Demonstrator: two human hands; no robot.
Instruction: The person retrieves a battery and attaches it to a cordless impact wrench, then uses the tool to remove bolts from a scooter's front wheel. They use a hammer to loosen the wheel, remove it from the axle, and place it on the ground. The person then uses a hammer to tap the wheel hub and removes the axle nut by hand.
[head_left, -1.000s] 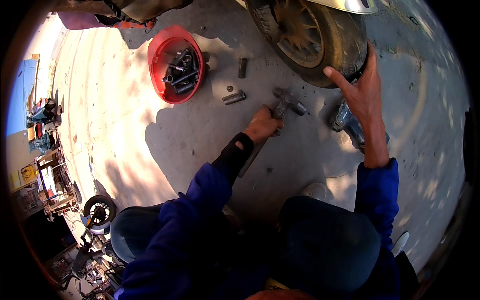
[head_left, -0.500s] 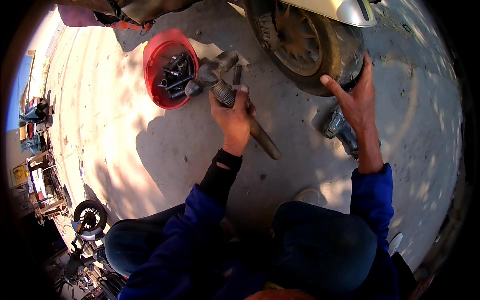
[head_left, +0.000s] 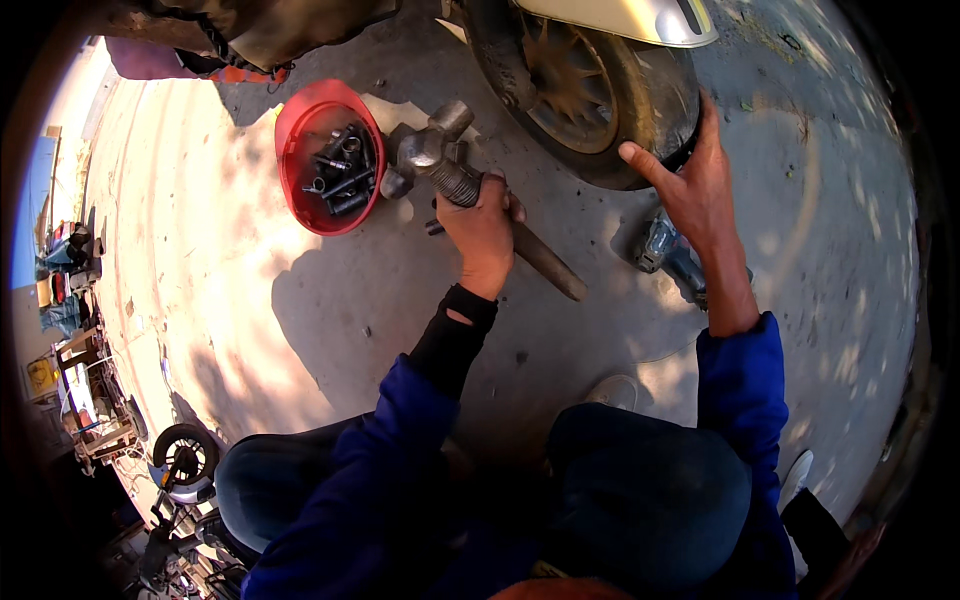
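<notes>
we're crouched on a sunlit concrete floor (head_left: 230,270). left hand (head_left: 485,230) fingers wrapped tight round a heavy hammer (head_left: 470,185), just right of the red bowl (head_left: 300,125) of sockets. right hand (head_left: 690,185) fingers spread open on the tyre (head_left: 650,110).

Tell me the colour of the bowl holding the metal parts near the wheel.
Red. The bowl shows best in the head view, lying on the concrete just left of the left hand.

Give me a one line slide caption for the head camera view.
Left hand grips a hammer beside a red bowl of sockets; right hand rests on the tyre.
</notes>
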